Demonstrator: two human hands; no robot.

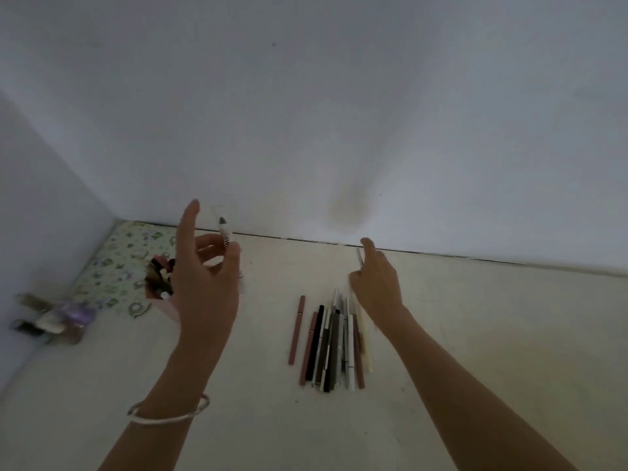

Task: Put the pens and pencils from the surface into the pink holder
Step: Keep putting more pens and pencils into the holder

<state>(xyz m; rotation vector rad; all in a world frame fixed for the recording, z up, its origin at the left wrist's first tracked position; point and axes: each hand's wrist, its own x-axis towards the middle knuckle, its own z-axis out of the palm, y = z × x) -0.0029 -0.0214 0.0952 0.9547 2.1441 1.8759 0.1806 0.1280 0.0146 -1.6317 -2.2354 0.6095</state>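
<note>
Currently, in the head view, we are mid-transfer. Our left hand (207, 266) pinches a white pen (227, 239) upright between thumb and fingers, index finger extended, just beside the pink holder (163, 300), which already holds several. Next we must lower it into that opening. Our right hand (375, 280) curls loosely around a thin pencil (359, 258) above the remaining pens and pencils (334, 345) on the worktop (475, 334).

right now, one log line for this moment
left hand: holds pen | right hand: lifting pen | holder: part filled | pile: remains
</note>
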